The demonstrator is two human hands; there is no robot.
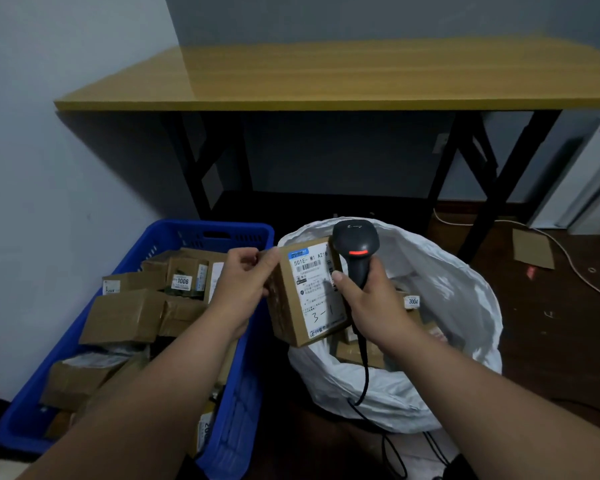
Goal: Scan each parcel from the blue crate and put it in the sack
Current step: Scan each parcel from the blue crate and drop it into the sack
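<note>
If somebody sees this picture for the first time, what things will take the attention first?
First, the cardboard parcel with its white label, held in the centre by the left hand, while the right hand grips a black scanner against it. Next, the blue crate of parcels at lower left and the white sack beside it.

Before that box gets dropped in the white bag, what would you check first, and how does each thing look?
1. Parcel held firmly: ok, the left hand grips its left edge.
2. Label facing up and readable: ok, the barcode shows.
3. Scanner in hand: ok, the right hand holds its handle.
4. Scan registered: cannot tell; a red light glows on the scanner, but nothing confirms a read.
5. Sack open with room: ok, its mouth gapes beneath the parcel.
6. Scanner cable clear of the drop: not ok, it hangs across the sack's opening.
</note>
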